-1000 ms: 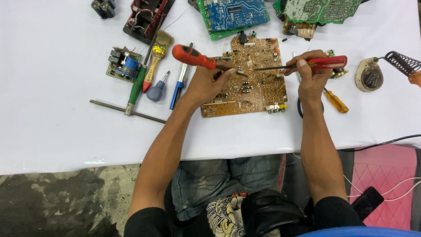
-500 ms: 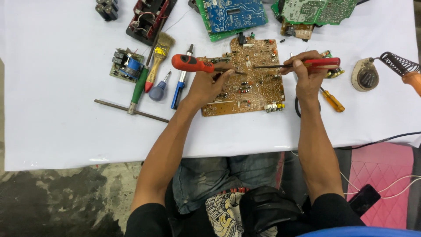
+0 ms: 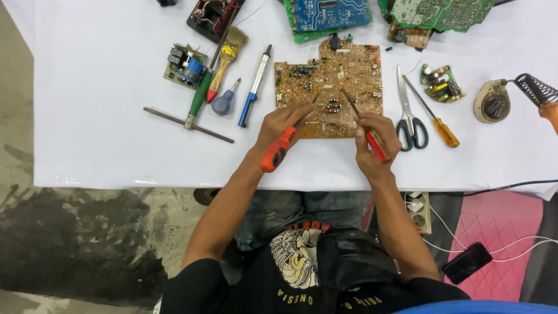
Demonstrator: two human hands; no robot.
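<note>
A white desk [image 3: 87,151] stretches in front of me over a stained, dark-blotched concrete floor [image 3: 70,238], and I sit at its near edge with my knees under it. The brown circuit board [image 3: 331,87] lies flat around the middle of the desk, closer to the near edge than the far one.

My left hand [image 3: 285,123] rests on the board's near left corner, its fingers clenched around an orange-handled screwdriver [image 3: 279,149]; the handle sticks back toward me over the near edge and the shaft slants up across the board. My right hand [image 3: 375,139] sits at the board's near right corner, fingers grasping a red-handled screwdriver [image 3: 375,145], whose thin shaft angles up and to the left onto the board. The two tips are near each other over the middle of the board but apart.

Just right of my right hand lie scissors [image 3: 408,113] with dark handles, and beside them a yellow-handled screwdriver [image 3: 439,125]. Further toward the right edge are a small green board [image 3: 440,82] and a round soldering stand [image 3: 493,103] with a coil holder.

To the left of the circuit board lie a blue and silver pen-shaped tool [image 3: 254,87], a small blue-grey stubby screwdriver [image 3: 224,102], a paintbrush [image 3: 226,61], a green-handled tool [image 3: 199,99] and a long metal T-bar [image 3: 189,123]. A small module with a blue part [image 3: 185,65] sits beyond them. Along the far edge are a blue and green board [image 3: 328,14] and another green board [image 3: 442,11].

A black phone [image 3: 466,263] on a white cable lies on a pink mat [image 3: 494,221] by my right side.
</note>
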